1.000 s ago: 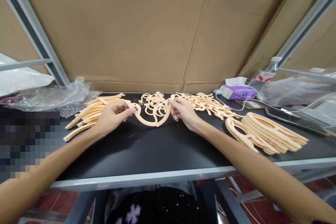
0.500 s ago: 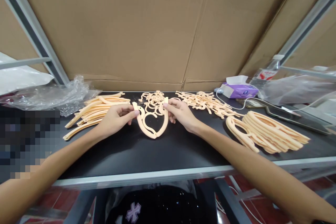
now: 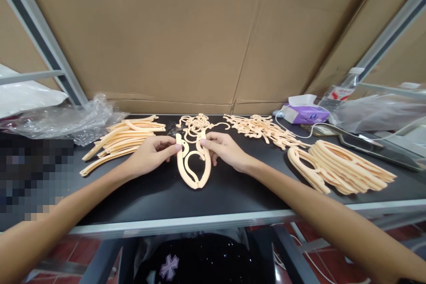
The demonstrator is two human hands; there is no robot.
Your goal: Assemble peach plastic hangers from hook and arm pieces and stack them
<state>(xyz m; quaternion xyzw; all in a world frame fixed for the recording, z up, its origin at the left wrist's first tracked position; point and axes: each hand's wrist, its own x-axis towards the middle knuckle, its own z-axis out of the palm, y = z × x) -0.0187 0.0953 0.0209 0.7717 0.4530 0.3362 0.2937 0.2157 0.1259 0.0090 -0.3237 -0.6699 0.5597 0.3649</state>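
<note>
A peach-coloured plastic frame (image 3: 182,168) of two curved arms, joined at the bottom with a curled piece inside, is over the black table. My left hand (image 3: 155,153) pinches the upper end of its left arm. The upper end of the right arm is between the thumb and fingers of my right hand (image 3: 226,151). Behind the frame lies a pile of small hooks (image 3: 196,124). Long curved pieces (image 3: 123,137) are stacked beyond my left hand. Small curled pieces (image 3: 259,128) spread at the back, right of the hooks.
Stacked peach frames (image 3: 346,166) lie at the right. Behind them are a purple tissue pack (image 3: 304,114), a white cable, a dark tablet-like object (image 3: 376,151) and a bottle (image 3: 344,88). Clear plastic wrap (image 3: 76,120) sits at back left; cardboard stands behind.
Both hands have come closer together, bringing the frame's two arms nearer each other. The frame looks narrower, and its joined lower end has moved toward me.
</note>
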